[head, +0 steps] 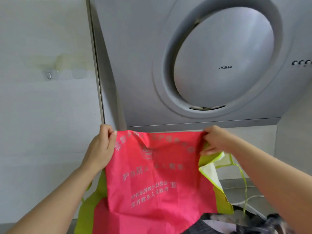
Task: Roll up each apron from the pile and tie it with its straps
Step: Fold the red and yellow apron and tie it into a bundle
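Two bare forearms are seen entering from the lower corners of the frame. At the lower right, a pile of dark and grey cloth (244, 223) is partly shown, overlapped by the hanging lower part of a pink apron (160, 179). The apron is held up and spread across the lower centre, with its silver printed characters turned toward the camera. Lime-green fabric (87, 208) is visible behind both side edges; whether it belongs to the same apron cannot be told. A thin green strap (245, 188) is seen dangling at the right, down toward the pile.

The apron's upper left corner is pinched by the left hand (99, 147) between thumb and curled fingers. Its upper right corner is gripped by the right hand (216, 141), the fingers curled round the gathered edge.

Behind, at the right, a strip of grey counter (234, 191) is shown. Farther back, the upper centre and right are filled by a grey range hood (135, 65) with a round panel marked ROBAM. A pale wall (42, 115) with a small metal hook (49, 76) occupies the left.
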